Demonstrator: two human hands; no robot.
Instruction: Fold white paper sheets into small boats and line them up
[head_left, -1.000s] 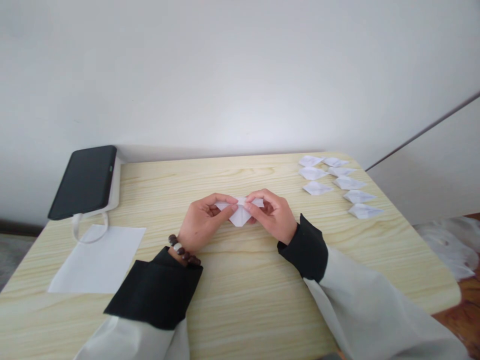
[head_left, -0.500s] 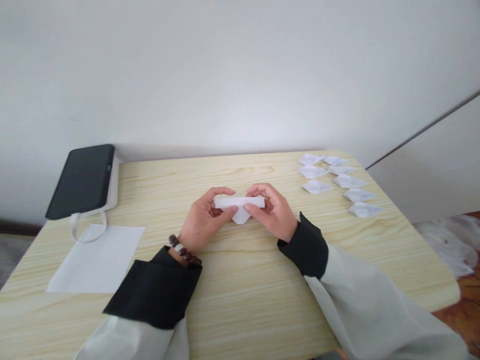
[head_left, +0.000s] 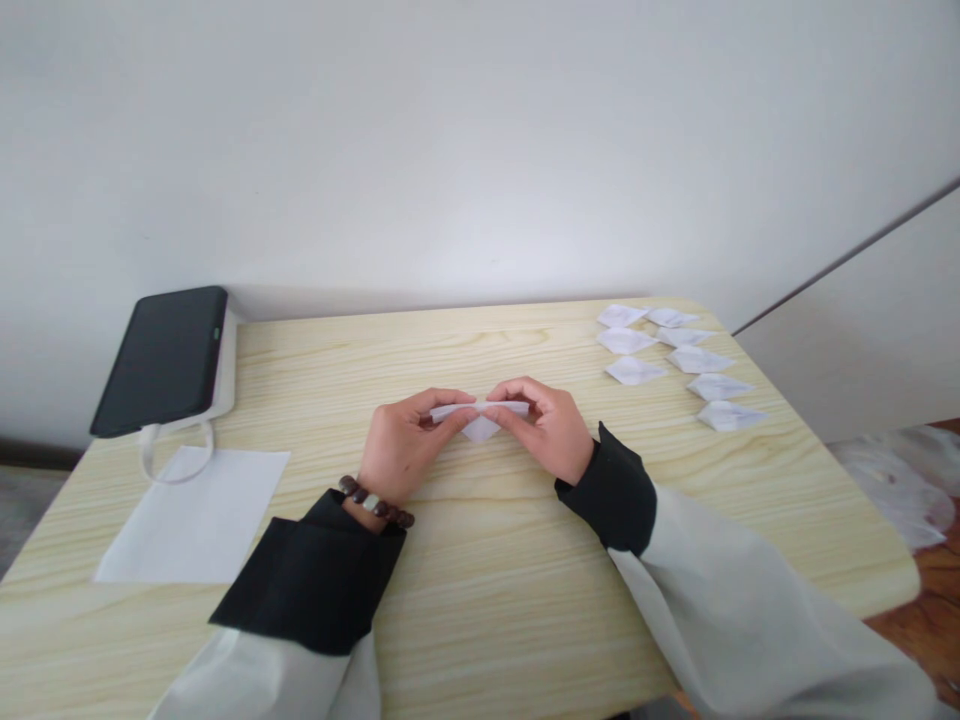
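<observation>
A small folded piece of white paper (head_left: pixel 481 430) is held over the middle of the table, a narrow band running across its top and a pointed flap hanging below. My left hand (head_left: pixel 405 440) pinches its left half between thumb and fingers. On the other side, my right hand (head_left: pixel 546 425) grips the right half the same way, both thumbs close together near the centre. The fingers hide parts of the band's ends and the back of the paper.
Several folded white paper pieces (head_left: pixel 626 341) lie in two columns at the table's (head_left: pixel 480 600) back right. At the left, a black-screened tablet-like device (head_left: pixel 161 360) rests on a white stand, whose loop overlaps flat white paper (head_left: pixel 195 525). A wall rises behind.
My thumbs and forefingers have closed in on the paper's middle. Its upper band now looks thinner and pinched at the centre, and the lower flap shows less.
</observation>
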